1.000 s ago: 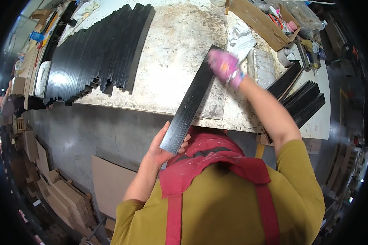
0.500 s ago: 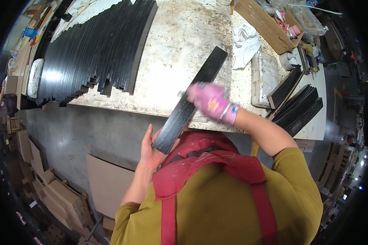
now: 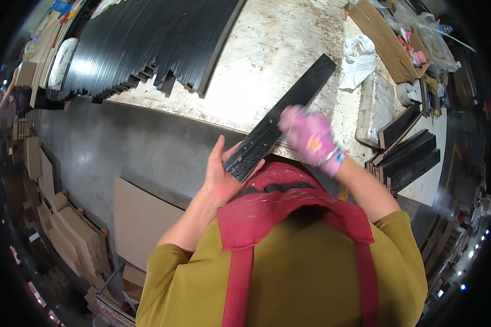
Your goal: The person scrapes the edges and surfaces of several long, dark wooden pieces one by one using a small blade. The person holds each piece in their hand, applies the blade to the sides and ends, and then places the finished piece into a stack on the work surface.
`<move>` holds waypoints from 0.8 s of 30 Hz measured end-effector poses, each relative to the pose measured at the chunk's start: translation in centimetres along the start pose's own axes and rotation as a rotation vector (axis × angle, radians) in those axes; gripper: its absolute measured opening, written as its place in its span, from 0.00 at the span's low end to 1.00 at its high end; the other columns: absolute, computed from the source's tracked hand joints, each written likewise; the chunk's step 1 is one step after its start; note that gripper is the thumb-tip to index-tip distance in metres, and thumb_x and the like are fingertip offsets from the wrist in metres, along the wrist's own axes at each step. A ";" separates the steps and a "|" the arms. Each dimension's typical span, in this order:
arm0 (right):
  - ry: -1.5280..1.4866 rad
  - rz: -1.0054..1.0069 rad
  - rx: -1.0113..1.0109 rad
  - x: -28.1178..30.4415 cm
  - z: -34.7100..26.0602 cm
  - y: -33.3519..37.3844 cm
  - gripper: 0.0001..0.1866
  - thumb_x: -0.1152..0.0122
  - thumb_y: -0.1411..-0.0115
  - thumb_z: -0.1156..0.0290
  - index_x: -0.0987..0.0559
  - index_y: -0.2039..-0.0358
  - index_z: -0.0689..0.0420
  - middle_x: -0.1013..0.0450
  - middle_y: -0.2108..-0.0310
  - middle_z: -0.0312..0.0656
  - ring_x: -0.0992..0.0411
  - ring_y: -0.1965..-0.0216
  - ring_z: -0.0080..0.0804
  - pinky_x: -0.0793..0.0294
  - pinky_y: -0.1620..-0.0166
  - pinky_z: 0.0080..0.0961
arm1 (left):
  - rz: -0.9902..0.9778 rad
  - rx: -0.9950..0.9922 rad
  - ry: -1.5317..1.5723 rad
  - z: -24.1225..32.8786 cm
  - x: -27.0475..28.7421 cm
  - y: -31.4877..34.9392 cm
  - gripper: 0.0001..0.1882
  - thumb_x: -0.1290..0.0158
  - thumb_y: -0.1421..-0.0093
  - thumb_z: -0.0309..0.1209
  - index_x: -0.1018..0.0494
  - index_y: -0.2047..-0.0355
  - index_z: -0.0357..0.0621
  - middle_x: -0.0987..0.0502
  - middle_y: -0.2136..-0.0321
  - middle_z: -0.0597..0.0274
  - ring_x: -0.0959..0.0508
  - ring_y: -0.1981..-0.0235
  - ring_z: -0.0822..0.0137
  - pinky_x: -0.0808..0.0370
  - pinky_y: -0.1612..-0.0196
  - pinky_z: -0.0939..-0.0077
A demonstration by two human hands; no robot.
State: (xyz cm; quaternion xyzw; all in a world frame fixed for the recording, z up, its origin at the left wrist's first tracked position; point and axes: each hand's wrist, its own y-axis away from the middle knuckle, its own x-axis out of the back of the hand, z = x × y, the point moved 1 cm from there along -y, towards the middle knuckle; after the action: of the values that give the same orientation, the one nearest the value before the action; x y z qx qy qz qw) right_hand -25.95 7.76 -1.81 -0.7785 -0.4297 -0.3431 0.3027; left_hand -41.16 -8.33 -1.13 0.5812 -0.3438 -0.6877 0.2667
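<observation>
A long flat black wooden strip point(image 3: 281, 117) slants from my body toward the far right. Its far end rests over the workbench point(image 3: 278, 43). My bare left hand point(image 3: 223, 171) cradles the near end from below, with the thumb up along the left side. Whitish specks and scuffs show on the strip's near part. At the strip's right edge, around mid-length, is my right hand point(image 3: 310, 135) in a pink flowered glove. Its fingers are curled and smeared by motion; whatever they hold cannot be made out.
Many black strips point(image 3: 147, 46) lie side by side at the far left of the bench. On the right are a white cloth point(image 3: 358, 61), a cardboard box point(image 3: 384, 41) of supplies, a wrapped pale block point(image 3: 375, 109) and stacked black pieces point(image 3: 412, 161). Cardboard sheets point(image 3: 142, 218) stand lower left.
The whole view has shifted. My right hand, formerly across the strip, is now at its right edge. My left hand still supports the near end.
</observation>
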 end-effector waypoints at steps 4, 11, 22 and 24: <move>-0.095 -0.213 0.027 -1.9 -6.3 0.1 0.03 0.46 0.46 0.70 0.27 0.75 0.53 0.28 0.73 0.42 0.26 0.71 0.44 0.26 0.68 0.36 | -0.074 0.003 0.024 0.3 0.3 0.0 0.34 0.64 0.33 0.53 0.35 0.45 0.33 0.29 0.48 0.45 0.28 0.47 0.53 0.31 0.42 0.56; -0.060 -0.280 0.023 -1.8 -7.9 -0.1 0.03 0.45 0.45 0.71 0.28 0.73 0.55 0.29 0.77 0.44 0.26 0.73 0.46 0.27 0.69 0.39 | -0.091 -0.038 0.015 -0.9 0.6 -1.5 0.37 0.72 0.32 0.56 0.38 0.43 0.32 0.29 0.49 0.46 0.28 0.48 0.55 0.30 0.44 0.57; -0.072 -0.095 -0.096 -1.1 -5.8 0.6 0.05 0.46 0.41 0.67 0.27 0.71 0.54 0.28 0.77 0.45 0.27 0.75 0.48 0.29 0.73 0.40 | 0.011 -0.156 0.074 -2.3 -0.5 -2.5 0.32 0.67 0.34 0.53 0.34 0.47 0.35 0.27 0.50 0.47 0.27 0.49 0.53 0.34 0.42 0.55; -0.116 -0.068 -0.183 -1.2 -6.0 0.5 0.06 0.47 0.40 0.67 0.27 0.71 0.54 0.28 0.77 0.45 0.27 0.75 0.49 0.29 0.74 0.40 | 0.012 -0.163 0.092 -2.4 -0.8 -2.6 0.31 0.67 0.34 0.51 0.33 0.49 0.35 0.27 0.52 0.47 0.27 0.50 0.52 0.33 0.43 0.56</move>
State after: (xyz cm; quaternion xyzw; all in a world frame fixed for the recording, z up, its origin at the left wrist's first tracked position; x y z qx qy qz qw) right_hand -27.65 2.35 0.63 -0.8063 -0.4396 -0.3453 0.1931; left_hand -38.53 -6.53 -2.93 0.5862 -0.2778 -0.6845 0.3328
